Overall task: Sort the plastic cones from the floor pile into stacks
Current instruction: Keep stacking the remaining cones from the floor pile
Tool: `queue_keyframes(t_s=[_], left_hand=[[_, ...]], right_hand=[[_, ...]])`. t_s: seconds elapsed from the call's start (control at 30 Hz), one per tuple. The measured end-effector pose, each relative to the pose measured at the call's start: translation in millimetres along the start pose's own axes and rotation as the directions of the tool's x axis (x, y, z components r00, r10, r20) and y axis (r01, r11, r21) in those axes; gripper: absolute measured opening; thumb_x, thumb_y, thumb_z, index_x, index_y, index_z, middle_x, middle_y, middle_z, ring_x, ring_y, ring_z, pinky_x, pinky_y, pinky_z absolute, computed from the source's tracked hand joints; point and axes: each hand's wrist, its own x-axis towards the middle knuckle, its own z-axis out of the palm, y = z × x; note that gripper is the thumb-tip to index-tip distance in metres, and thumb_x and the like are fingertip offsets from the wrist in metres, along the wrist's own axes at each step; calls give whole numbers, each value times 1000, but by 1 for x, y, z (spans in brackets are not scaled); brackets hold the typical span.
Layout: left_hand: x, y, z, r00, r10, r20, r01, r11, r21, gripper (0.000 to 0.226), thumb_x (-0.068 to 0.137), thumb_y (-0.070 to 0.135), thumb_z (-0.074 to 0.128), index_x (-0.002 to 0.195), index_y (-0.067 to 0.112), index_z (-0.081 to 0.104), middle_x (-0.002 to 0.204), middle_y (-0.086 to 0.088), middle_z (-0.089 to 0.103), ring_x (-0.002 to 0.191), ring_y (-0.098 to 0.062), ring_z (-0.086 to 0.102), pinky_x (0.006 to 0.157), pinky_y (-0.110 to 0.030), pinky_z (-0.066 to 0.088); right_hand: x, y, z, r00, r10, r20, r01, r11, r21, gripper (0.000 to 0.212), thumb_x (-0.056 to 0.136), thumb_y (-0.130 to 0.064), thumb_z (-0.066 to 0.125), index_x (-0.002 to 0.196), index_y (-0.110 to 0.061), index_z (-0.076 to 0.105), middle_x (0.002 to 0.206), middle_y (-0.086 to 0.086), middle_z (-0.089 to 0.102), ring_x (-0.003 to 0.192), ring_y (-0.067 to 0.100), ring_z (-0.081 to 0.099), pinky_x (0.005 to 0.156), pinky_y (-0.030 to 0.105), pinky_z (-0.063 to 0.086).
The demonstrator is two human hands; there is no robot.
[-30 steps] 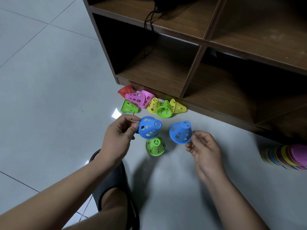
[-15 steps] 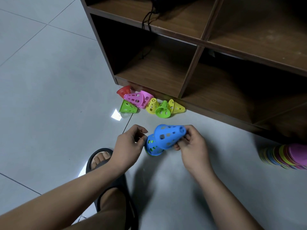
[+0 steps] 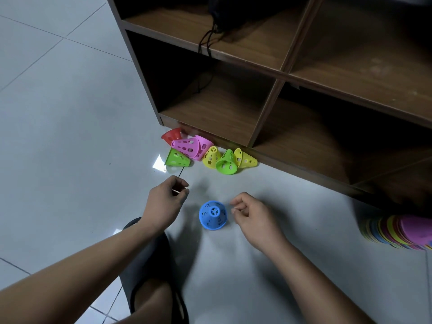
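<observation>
— What were the hands doing when you looked?

— Neither held anything. The left hand [image 3: 167,202] hung over the floor [image 3: 58,136] with its fingers loosely curled and the thumb close to the forefinger, nothing between them. The right hand [image 3: 253,218] was much the same, fingers slack and bent inward, touching nothing.

— Were they together?

— Apart, with the blue cone [image 3: 213,215] between them. It stood upright on the floor, wide end down, near the right hand's fingertips and a little further from the left. I couldn't tell whether others were nested under it.

— And the pile?

— Beyond the hands, along the bottom edge of the wooden shelf unit [image 3: 268,127], near its left corner. All of them lay on their sides. The red cone [image 3: 171,135] was nearest that corner, with two pink cones [image 3: 185,147] touching just beside it and a green cone [image 3: 177,158] in front of those. Then came a yellow cone [image 3: 211,157], a second green cone [image 3: 226,162] and a second yellow cone [image 3: 245,160], bunched together.

— Anything else down there?

— A multicoloured stack [image 3: 397,232] lay off to the right, pink at its end, and a dark slipper [image 3: 152,265] sat beneath the left forearm.
</observation>
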Motion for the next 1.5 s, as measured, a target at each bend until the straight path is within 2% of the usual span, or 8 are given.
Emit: queue_keyframes(t_s=[0.23, 0.4, 0.6, 0.73, 0.83, 0.93, 1.2, 1.5], left_hand=[[35, -7, -13, 993, 67, -97, -56, 992, 109, 15, 94, 22, 71, 107, 28, 70, 118, 8, 61, 90, -5, 66, 75, -21, 44], [56, -14, -17, 993, 99, -67, -88, 984, 156, 29, 93, 23, 73, 122, 27, 68, 143, 3, 52, 126, -19, 58, 104, -35, 48], [73, -13, -16, 998, 67, 17, -69, 971, 229, 40, 93, 26, 72, 133, 26, 66, 159, -2, 47, 143, -24, 47, 114, -35, 39], [79, -13, -15, 998, 53, 16, -55, 964, 259, 39, 92, 23, 72, 132, 23, 68, 140, -2, 61, 132, -28, 53, 105, -35, 42], [79, -14, -14, 998, 55, -10, -50, 963, 267, 35, 92, 22, 74, 127, 19, 71, 124, -2, 69, 116, -25, 63, 93, -32, 46], [73, -11, -13, 997, 57, -46, -45, 972, 231, 24, 92, 22, 75, 115, 23, 74, 112, 6, 74, 100, -16, 68, 87, -32, 52], [46, 11, -19, 990, 6, -140, -12, 999, -43, 13, 96, 18, 73, 93, 30, 78, 89, 15, 78, 85, -3, 71, 75, -20, 52], [-5, 52, -26, 999, -16, -39, -6, 856, -517, 12, 99, 10, 72, 107, 16, 79, 100, -2, 81, 81, -9, 67, 73, -21, 51]], right_hand=[[40, 6, -17, 975, -221, -26, 199, 919, -340, 16, 95, -15, 58, 108, -25, 61, 116, -8, 58, 84, 19, 64, 79, 40, 55], [75, 0, -31, 964, -259, 55, 244, 789, -563, 28, 98, -12, 54, 124, -22, 60, 141, -9, 45, 112, 25, 61, 88, 40, 53], [108, -10, -44, 951, -249, 183, 299, 599, -742, 52, 91, 0, 51, 136, -27, 50, 168, -13, 19, 128, 28, 47, 94, 40, 50], [122, -6, -46, 941, -285, 182, 304, 476, -825, 48, 92, -3, 53, 135, -26, 52, 161, -7, 33, 123, 28, 50, 94, 40, 48], [124, 0, -47, 924, -351, 149, 291, 395, -871, 34, 83, -3, 67, 112, -22, 64, 118, 2, 61, 102, 28, 60, 77, 39, 54], [123, 11, -51, 916, -388, 104, 285, 445, -849, 33, 71, 2, 66, 96, -19, 64, 98, 5, 61, 85, 30, 62, 55, 37, 51], [104, 24, -51, 915, -397, -69, 249, 692, -678, 31, 84, 3, 64, 107, -17, 63, 104, 7, 57, 84, 38, 63, 63, 43, 52], [48, 1, -66, 887, -314, -339, 269, 948, -173, 3, 100, -17, 67, 98, -20, 66, 92, -7, 65, 83, 15, 63, 76, 37, 53]])
